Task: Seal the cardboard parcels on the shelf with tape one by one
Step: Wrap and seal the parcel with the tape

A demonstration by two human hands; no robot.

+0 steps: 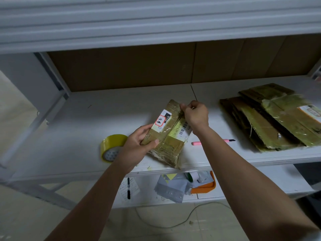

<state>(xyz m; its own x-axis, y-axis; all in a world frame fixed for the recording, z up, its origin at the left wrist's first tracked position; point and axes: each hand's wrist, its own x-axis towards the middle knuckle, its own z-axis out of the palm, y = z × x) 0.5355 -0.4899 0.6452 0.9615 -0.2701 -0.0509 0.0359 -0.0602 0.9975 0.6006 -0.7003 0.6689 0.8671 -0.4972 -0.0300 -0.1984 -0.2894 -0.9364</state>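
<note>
Parcel (pixel 169 134) mid-frame looks light, stiff, tape-slick; my left hand (pixel 139 143) grips its near corner, right hand (pixel 195 113) pinches tape at its far edge.

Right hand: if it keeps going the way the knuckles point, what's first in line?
The right hand points up-left, fingers pinching at the tape-wrapped brown cardboard parcel. Its far top edge is met at once; beyond, probably bare white shelf board, depth unclear.

yellow tape roll (pixel 112 146), pink knife (pixel 212 142), brown parcel (pixel 167 134)
</note>
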